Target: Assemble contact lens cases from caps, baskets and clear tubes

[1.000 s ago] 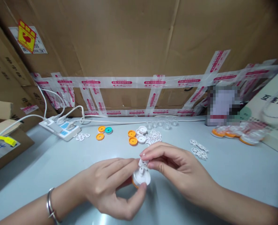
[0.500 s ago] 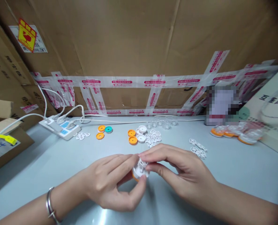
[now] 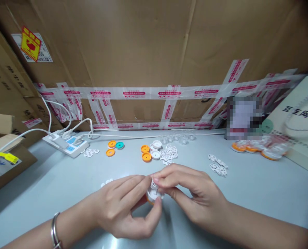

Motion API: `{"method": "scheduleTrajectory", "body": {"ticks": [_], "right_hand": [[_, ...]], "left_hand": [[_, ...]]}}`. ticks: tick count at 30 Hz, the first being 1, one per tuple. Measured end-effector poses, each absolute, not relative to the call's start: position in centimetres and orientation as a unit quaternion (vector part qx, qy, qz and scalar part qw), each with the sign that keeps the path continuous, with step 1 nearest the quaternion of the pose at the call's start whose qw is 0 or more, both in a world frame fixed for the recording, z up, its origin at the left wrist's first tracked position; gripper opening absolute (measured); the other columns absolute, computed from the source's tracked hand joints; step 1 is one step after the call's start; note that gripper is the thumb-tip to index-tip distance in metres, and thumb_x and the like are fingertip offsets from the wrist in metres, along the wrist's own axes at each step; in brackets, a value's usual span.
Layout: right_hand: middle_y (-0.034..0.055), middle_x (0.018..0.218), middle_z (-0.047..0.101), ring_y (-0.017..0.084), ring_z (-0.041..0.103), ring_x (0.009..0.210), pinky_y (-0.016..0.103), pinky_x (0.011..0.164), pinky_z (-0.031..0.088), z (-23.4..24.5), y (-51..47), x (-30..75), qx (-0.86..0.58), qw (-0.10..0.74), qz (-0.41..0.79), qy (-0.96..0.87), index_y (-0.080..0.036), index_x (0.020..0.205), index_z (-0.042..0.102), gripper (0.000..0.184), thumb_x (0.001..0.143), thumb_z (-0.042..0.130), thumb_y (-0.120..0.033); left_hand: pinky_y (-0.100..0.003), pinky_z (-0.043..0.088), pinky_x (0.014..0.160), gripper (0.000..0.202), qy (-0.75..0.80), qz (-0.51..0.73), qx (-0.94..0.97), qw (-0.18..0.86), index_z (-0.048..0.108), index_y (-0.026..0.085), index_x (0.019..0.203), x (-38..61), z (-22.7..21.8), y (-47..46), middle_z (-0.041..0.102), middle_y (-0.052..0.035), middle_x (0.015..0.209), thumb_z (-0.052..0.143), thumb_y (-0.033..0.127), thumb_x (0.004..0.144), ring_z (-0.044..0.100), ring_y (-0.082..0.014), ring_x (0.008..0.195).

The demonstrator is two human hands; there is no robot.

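— White disc (image 3: 156, 197): where does it sit?
— Low at the centre, just above the grey table (image 3: 52, 180). It is pinched between the thumb and fingers of the left hand (image 3: 122, 205), which closes around its orange-edged rim.
— And the right hand (image 3: 192, 197)?
— Curled almost closed, with its fingertips gripping a small white piece (image 3: 154, 185) on top of the disc.
— Behind them?
— Orange rings (image 3: 146, 157), a teal ring (image 3: 119, 145) and loose white cutouts (image 3: 169, 153) lie farther back. A power strip (image 3: 65, 145) sits to the left, near the cardboard wall (image 3: 143, 52).
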State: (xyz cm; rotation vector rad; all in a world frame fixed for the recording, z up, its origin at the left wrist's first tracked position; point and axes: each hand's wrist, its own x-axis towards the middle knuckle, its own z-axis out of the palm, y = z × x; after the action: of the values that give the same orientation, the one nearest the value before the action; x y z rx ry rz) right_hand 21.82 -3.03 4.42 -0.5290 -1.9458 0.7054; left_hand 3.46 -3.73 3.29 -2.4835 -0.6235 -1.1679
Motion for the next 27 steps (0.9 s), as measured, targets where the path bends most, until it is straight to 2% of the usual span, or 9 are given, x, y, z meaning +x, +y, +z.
{"method": "scheduleTrajectory", "body": {"ticks": [5,7,9,12,16,18,21,27], "right_hand": [[0.0048,0.087,0.070,0.015,0.065,0.080,0.031,0.073,0.053,5.0,-2.4,21.8,-0.250,0.443,0.354,-0.785,-0.023,0.086,0.067,0.013,0.080,0.057,-0.016],[0.0043,0.093,0.069,0.016,0.065,0.082,0.033,0.076,0.052,5.5,-1.2,22.4,-0.297,0.420,0.390,-0.764,-0.025,0.093,0.066,0.018,0.076,0.063,-0.023],[0.0040,0.095,0.068,0.018,0.063,0.085,0.035,0.078,0.051,5.8,0.8,23.6,-0.367,0.443,0.396,-0.716,-0.025,0.100,0.063,0.029,0.073,0.066,-0.033],[0.0063,0.097,0.065,0.020,0.059,0.089,0.037,0.080,0.046,4.6,4.9,26.5,-0.481,0.508,0.285,-0.655,-0.021,0.096,0.062,0.027,0.078,0.057,-0.041],[0.0112,0.100,0.056,0.024,0.055,0.084,0.040,0.074,0.045,0.9,9.3,29.8,-0.577,0.426,0.112,-0.688,-0.018,0.095,0.056,0.040,0.069,0.063,-0.047],[0.0115,0.098,0.054,0.026,0.053,0.088,0.041,0.076,0.044,-0.5,10.0,30.4,-0.576,0.380,0.074,-0.720,-0.018,0.096,0.055,0.040,0.070,0.062,-0.048],[0.0106,0.096,0.052,0.027,0.052,0.091,0.041,0.079,0.042,-1.4,9.9,30.3,-0.564,0.341,0.061,-0.750,-0.019,0.095,0.053,0.031,0.075,0.056,-0.042],[0.0100,0.096,0.052,0.025,0.054,0.084,0.041,0.077,0.044,-1.6,9.4,29.8,-0.557,0.356,0.078,-0.746,-0.019,0.094,0.053,0.023,0.076,0.053,-0.034]], "left_hand": [[-0.021,0.058,0.053,0.015,-0.223,-0.395,-0.875,0.171,0.057,0.010,0.090,3.0,3.1,-3.3,0.069,-0.0052,0.072,0.058,0.010,0.076,0.065,-0.0136,0.061],[-0.023,0.058,0.060,0.018,-0.206,-0.353,-0.888,0.211,0.058,0.012,0.094,2.6,3.5,-3.0,0.069,-0.0069,0.081,0.056,0.006,0.077,0.066,-0.0147,0.069],[-0.025,0.057,0.066,0.021,-0.191,-0.314,-0.898,0.243,0.058,0.013,0.096,2.1,4.0,-2.7,0.068,-0.0092,0.090,0.050,0.002,0.080,0.065,-0.0160,0.080],[-0.022,0.055,0.066,0.025,-0.199,-0.313,-0.895,0.247,0.058,0.013,0.094,1.7,4.7,-2.5,0.068,-0.0092,0.088,0.041,-0.001,0.084,0.064,-0.0143,0.081],[-0.024,0.055,0.068,0.021,-0.208,-0.319,-0.891,0.249,0.058,0.013,0.096,1.4,4.4,-2.4,0.067,-0.0101,0.089,0.043,0.003,0.085,0.064,-0.0153,0.082],[-0.026,0.055,0.069,0.019,-0.214,-0.317,-0.891,0.245,0.057,0.012,0.099,1.2,4.1,-2.2,0.066,-0.0114,0.091,0.045,0.006,0.086,0.064,-0.0167,0.084],[-0.027,0.055,0.069,0.019,-0.221,-0.317,-0.892,0.235,0.056,0.011,0.101,0.9,3.8,-2.0,0.065,-0.0121,0.092,0.044,0.007,0.087,0.063,-0.0165,0.084],[-0.026,0.055,0.070,0.023,-0.227,-0.317,-0.894,0.220,0.054,0.011,0.105,0.8,3.6,-1.9,0.064,-0.0118,0.096,0.042,0.005,0.086,0.061,-0.0150,0.088]]}}
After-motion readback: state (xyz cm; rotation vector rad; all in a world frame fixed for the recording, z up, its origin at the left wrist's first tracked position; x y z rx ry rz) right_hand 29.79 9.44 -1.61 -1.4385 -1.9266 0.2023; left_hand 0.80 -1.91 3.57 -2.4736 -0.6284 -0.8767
